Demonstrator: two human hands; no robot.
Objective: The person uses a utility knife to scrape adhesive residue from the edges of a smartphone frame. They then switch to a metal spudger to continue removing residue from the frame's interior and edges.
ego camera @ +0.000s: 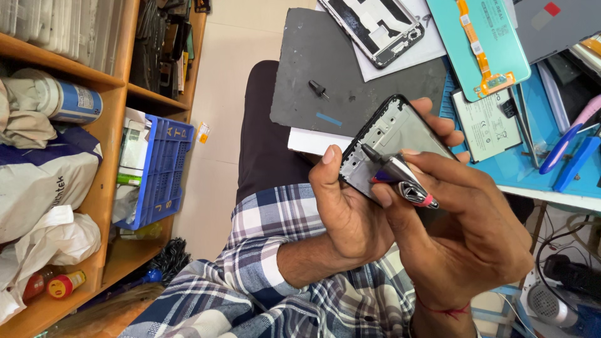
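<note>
Phone frame [394, 134]: black-rimmed, grey inside, held tilted above the person's lap, just in front of the dark mat.
Left hand [347, 206]: closed around the frame's lower edge, thumb up along its near side, fingertips showing past the far side.
Right hand [463, 231]: curled around a small glue tube [400, 178], its black nozzle touching the frame's inner face.
Dark mat [338, 69]: grey slab on the worktable edge, just beyond the frame; a small black cap [318, 89] lay on it.
Worktable [532, 166]: blue top, right of the mat, crowded with a teal phone back [485, 44] bearing an orange ribbon cable, a flat battery [487, 125], and blue-handled tools [573, 153].
White sheet [407, 53]: on the mat's far side, under another black phone frame [375, 28].
Wooden shelves [113, 125]: well left of the mat, holding a blue crate [159, 175], a spray can [66, 100] and white bags [44, 188].
Floor [219, 94]: pale tile between the shelves and the mat.
</note>
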